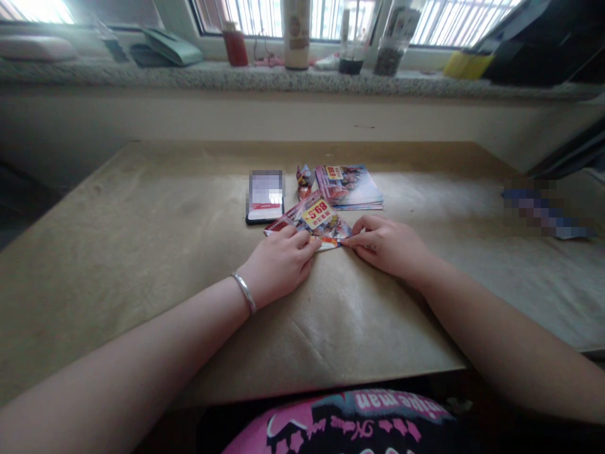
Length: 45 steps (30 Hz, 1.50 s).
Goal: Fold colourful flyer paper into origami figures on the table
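Observation:
A colourful printed sheet of paper, folded into a triangle-like shape, lies on the table in front of me. My left hand, with a silver bangle at the wrist, grips its near left edge with bent fingers. The right corner of the paper is pinched between the thumb and fingers of my right hand. Just beyond it rests a stack of similar printed sheets. A small folded paper piece stands beside the stack, and a smartphone lies to the left, its screen blurred.
The table has a pale brown cover. On its right lies a blue, partly blurred strip-like object. Along the granite windowsill stand a red bottle, several other containers, a green case and a yellow object.

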Available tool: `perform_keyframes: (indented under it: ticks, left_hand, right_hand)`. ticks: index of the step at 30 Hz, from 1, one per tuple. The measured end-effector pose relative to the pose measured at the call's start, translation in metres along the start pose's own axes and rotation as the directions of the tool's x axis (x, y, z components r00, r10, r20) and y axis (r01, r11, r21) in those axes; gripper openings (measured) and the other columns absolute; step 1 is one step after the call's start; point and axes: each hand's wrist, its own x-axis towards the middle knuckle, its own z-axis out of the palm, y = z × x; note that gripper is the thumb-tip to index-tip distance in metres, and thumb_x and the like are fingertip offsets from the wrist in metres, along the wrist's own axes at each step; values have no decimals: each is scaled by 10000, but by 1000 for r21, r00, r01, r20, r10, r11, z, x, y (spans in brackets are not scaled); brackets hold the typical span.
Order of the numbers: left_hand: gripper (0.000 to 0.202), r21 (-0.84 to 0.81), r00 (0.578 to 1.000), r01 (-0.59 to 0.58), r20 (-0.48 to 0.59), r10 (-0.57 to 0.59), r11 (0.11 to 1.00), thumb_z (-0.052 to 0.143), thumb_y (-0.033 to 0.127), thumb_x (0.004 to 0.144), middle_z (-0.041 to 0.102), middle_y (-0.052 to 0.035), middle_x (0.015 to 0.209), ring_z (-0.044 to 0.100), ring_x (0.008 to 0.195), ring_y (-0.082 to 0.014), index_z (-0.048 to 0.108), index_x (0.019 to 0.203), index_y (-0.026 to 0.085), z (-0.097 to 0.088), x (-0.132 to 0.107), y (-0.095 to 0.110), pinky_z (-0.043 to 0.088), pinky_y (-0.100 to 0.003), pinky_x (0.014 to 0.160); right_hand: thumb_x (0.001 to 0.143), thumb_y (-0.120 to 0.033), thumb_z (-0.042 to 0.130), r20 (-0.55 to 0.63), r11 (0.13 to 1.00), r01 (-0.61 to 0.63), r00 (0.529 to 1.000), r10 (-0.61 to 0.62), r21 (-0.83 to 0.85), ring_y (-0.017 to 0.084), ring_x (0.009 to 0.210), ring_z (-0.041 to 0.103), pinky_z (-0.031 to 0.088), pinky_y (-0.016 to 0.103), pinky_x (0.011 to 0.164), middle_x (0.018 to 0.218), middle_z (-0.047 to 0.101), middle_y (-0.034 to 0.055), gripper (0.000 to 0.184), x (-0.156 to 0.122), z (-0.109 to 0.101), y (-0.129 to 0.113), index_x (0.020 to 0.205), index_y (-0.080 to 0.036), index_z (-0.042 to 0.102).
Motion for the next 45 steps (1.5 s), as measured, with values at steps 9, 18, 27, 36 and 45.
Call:
perform_keyframes:
  ticks: [9,18,27,36,45]
  left_hand:
    - [356,32,1000,-13,22,12,999,401,260,928,606,-112,1006,520,922,-239,563,1215,126,2,0,1,455,-381,833]
    - [337,19,1000,-6,-4,6,1000,396,261,932,607,-107,990,522,909,-226,583,1188,146,2,0,0,458,-371,828]
    - [344,38,1000,-5,15,4,999,401,266,932,609,-96,984,527,916,-236,576,1202,144,0,1,1,466,-367,827]
    - [336,17,1000,-2,15,2,1000,391,273,938,605,-89,1002,522,929,-227,577,1196,164,2,-1,-1,463,-362,839]
    - [342,18,1000,-5,12,5,1000,392,282,936,609,-82,1010,522,936,-229,579,1197,163,2,-1,-1,460,-362,858]
  right_hand:
    - [877,-246,515,-26,1000,17,1000,-17,20,153,834,600,411,251,692,921,681,20,242,4,6,5,959,-280,740]
    - [880,-230,505,-18,999,44,999,-45,-31,163,858,581,399,261,674,954,680,23,253,3,4,1,994,-279,725]
    - [864,-216,510,13,998,64,998,-64,4,155,855,591,411,259,687,967,672,15,252,3,2,2,962,-284,732]
    - [793,-254,563,64,996,-91,994,90,10,146,778,624,407,255,618,911,682,-19,208,-2,-5,13,858,-315,751]
    - [779,-251,557,113,991,-133,984,135,-26,146,760,634,391,253,586,917,691,-23,218,-3,-10,19,848,-312,754]
